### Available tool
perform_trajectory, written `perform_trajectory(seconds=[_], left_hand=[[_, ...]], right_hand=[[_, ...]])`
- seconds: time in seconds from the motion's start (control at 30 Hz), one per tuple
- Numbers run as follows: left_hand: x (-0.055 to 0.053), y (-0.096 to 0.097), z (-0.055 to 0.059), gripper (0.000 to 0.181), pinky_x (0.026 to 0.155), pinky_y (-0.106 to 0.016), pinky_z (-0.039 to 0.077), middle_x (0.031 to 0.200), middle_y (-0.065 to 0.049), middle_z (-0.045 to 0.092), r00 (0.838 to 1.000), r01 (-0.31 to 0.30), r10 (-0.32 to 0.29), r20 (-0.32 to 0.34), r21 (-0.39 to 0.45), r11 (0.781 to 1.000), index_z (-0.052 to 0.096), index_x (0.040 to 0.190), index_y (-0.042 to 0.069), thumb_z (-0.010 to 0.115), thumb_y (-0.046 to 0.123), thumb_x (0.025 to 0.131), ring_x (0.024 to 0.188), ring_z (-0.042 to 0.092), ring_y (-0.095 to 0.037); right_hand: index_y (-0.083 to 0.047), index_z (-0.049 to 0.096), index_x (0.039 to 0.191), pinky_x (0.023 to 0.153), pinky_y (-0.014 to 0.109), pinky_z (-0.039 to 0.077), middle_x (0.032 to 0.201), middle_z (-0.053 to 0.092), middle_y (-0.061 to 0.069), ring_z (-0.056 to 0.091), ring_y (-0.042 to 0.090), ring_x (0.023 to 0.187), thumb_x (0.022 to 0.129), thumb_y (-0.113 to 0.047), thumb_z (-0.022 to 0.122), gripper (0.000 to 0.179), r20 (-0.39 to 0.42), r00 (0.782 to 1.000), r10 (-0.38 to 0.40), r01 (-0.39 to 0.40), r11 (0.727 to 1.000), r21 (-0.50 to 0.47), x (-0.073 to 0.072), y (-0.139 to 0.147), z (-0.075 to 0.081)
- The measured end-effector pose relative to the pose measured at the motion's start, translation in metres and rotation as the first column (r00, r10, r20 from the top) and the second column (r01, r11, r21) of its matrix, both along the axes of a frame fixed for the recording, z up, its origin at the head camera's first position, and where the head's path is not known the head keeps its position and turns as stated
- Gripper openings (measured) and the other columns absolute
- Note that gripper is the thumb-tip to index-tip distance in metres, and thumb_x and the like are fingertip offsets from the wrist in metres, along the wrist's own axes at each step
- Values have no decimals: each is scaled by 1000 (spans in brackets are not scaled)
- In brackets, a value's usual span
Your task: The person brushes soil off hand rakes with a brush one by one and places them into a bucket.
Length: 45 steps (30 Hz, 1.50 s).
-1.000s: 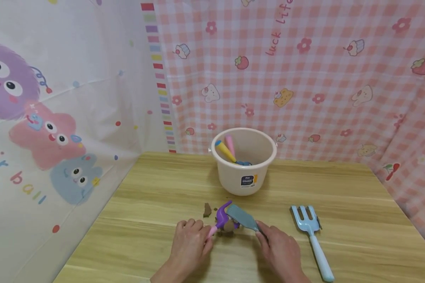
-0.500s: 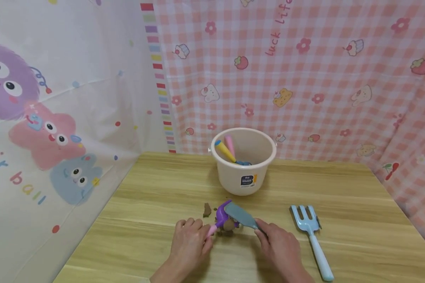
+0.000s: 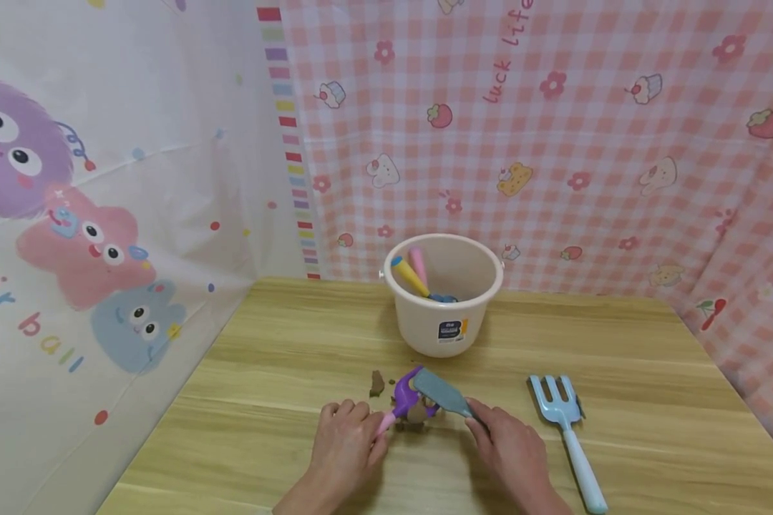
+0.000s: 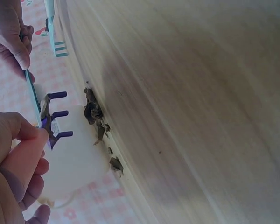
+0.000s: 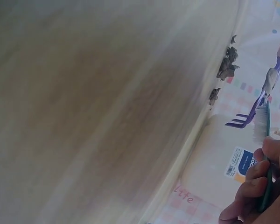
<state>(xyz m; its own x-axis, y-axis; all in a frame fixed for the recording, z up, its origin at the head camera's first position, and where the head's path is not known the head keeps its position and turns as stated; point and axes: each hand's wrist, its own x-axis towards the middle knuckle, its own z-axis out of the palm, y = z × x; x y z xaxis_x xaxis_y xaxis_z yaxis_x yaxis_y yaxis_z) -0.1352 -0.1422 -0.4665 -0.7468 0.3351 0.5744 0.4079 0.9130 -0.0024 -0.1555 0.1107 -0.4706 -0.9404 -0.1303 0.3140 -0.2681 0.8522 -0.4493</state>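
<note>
My left hand (image 3: pixel 344 443) grips the pink handle of a small purple hand rake (image 3: pixel 404 393), holding it above the table. In the left wrist view the rake's several tines (image 4: pixel 59 114) point away from the fingers, and brown soil clings to its head. My right hand (image 3: pixel 512 447) holds a green brush (image 3: pixel 443 390) by its handle. Pale bristles (image 5: pixel 261 123) touch the rake's head in the right wrist view. Beneath the rake, clumps of brown soil (image 4: pixel 92 109) lie on the table, and a separate flake (image 3: pixel 376 383) lies to the left.
A cream bucket (image 3: pixel 444 325) stands behind the hands, with a yellow handle (image 3: pixel 410 276) and a pink handle (image 3: pixel 419 263) poking up inside. To the right lies a light blue garden fork (image 3: pixel 565 415). Patterned cloths (image 3: pixel 541 207) hang at the back and sides.
The brush slid slightly left over the rake's head, then came back a little to the right. The left hand stays nearly still.
</note>
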Motion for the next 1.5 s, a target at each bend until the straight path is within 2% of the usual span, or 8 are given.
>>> perform_trajectory(seconds=[0.3, 0.4, 0.53, 0.67, 0.77, 1.07, 1.27, 1.5], left_hand=[[0, -4, -1, 16, 75, -40, 48, 72, 4, 58, 1000, -15, 15, 26, -5, 1000, 75, 88, 13, 78, 23, 75, 70, 53, -14], [0, -5, 0, 17, 76, -41, 48, 74, 4, 60, 999, -22, 22, 41, 9, 1000, 75, 89, 13, 78, 23, 76, 72, 54, -14], [-1, -6, 1, 14, 77, -42, 48, 75, 3, 60, 999, -21, 20, 38, 24, 999, 74, 85, 13, 77, 23, 76, 73, 55, -15], [0, -7, 0, 11, 75, -41, 47, 73, 4, 58, 1000, -13, 12, 21, 31, 999, 72, 80, 15, 77, 23, 75, 71, 54, -15], [1, -7, 0, 12, 74, -40, 47, 72, 5, 57, 1000, -3, 3, 2, 43, 999, 73, 82, 14, 77, 21, 74, 70, 53, -15], [1, -7, -1, 15, 74, -40, 47, 70, 6, 54, 1000, 7, -7, -22, 38, 999, 74, 85, 15, 78, 21, 72, 69, 51, -13], [2, -6, 0, 17, 75, -40, 47, 70, 6, 54, 1000, -2, 2, -4, 35, 999, 75, 87, 14, 79, 22, 73, 69, 51, -13], [1, -6, -1, 16, 76, -40, 47, 69, 6, 54, 999, -23, 22, 27, 35, 999, 75, 86, 14, 80, 23, 74, 68, 50, -13]], right_hand=[[-20, 71, 123, 49, 29, 37, 77, 62, -10, 50, 10, 59, 91, -26, 72, 32, -14, 1000, 1, -1, 998, -64, 1, 1, 2], [-21, 71, 123, 50, 28, 36, 76, 60, -12, 47, 7, 59, 91, -25, 72, 32, 13, 999, 41, -40, 997, -73, 5, 1, 6], [-22, 72, 122, 49, 26, 34, 71, 53, -13, 40, 7, 55, 91, -24, 72, 31, 32, 997, 70, -69, 997, -35, 6, -1, 8], [-22, 73, 118, 46, 28, 32, 70, 56, -11, 40, 9, 53, 89, -23, 73, 29, -37, 999, 34, -34, 999, -1, 4, 0, 6], [-21, 73, 118, 45, 28, 32, 70, 57, -10, 42, 10, 53, 88, -22, 74, 29, -64, 998, 27, -28, 1000, -3, 2, 2, 4], [-20, 72, 120, 47, 30, 35, 72, 59, -7, 47, 12, 54, 90, -23, 73, 30, -26, 1000, 1, -1, 1000, -6, 0, 4, 1], [-20, 72, 120, 46, 31, 36, 73, 61, -6, 49, 14, 55, 90, -23, 73, 31, -48, 999, -15, 15, 1000, -5, -1, 4, 0], [-21, 71, 122, 46, 29, 34, 71, 57, -10, 43, 9, 53, 91, -25, 72, 31, -57, 998, -19, 17, 999, -42, 4, 3, 4]])
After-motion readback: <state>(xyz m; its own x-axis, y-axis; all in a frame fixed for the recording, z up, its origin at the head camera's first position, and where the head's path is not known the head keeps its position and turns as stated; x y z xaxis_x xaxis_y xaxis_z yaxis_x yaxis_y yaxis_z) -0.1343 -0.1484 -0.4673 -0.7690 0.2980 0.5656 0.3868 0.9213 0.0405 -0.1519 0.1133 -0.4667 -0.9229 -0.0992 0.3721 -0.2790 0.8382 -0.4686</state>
